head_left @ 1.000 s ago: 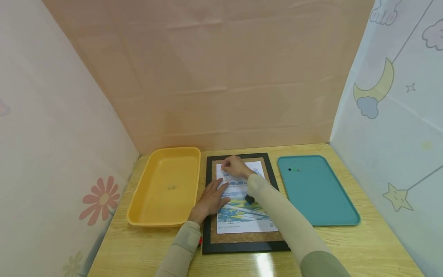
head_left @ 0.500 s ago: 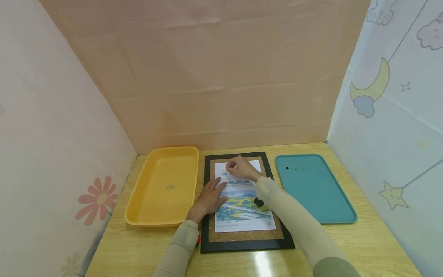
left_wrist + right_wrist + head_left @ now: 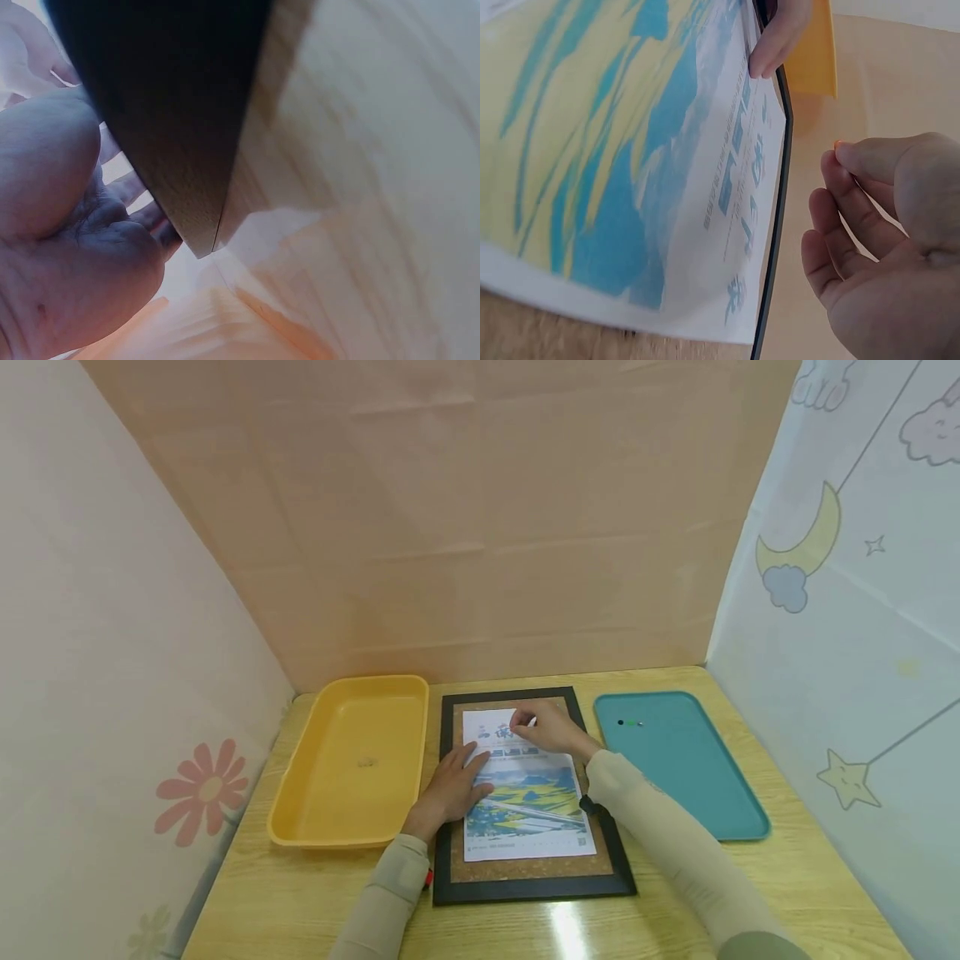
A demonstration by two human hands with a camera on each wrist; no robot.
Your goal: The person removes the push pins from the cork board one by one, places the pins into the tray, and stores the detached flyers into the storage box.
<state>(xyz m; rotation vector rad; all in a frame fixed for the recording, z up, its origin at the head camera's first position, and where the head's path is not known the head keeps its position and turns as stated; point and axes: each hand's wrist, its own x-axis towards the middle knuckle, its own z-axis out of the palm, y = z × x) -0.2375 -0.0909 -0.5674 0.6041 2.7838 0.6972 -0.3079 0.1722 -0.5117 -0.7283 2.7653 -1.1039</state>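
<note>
A printed poster point(image 3: 525, 802) with a blue and yellow landscape lies on a black-framed cork board point(image 3: 531, 870). My left hand point(image 3: 448, 785) rests with spread fingers on the poster's left edge; in the left wrist view its palm point(image 3: 52, 165) is beside the board's dark frame. Above the poster's upper right part, my right hand point(image 3: 551, 727) pinches a tiny orange piece point(image 3: 840, 144) between thumb and forefinger. Most of that piece is hidden by the fingertips, and its kind cannot be made out.
A deep yellow tray point(image 3: 282, 810) stands left of the board, with a small pale item point(image 3: 365, 762) in it. On the right lies a flat teal tray point(image 3: 690, 777) holding a few tiny pieces point(image 3: 630, 722). Cloth walls enclose the wooden table point(image 3: 813, 893).
My right hand has moved rightward across the top of the poster, uncovering the printed title. My left hand has stayed in place on the poster, while the head view has shifted slightly.
</note>
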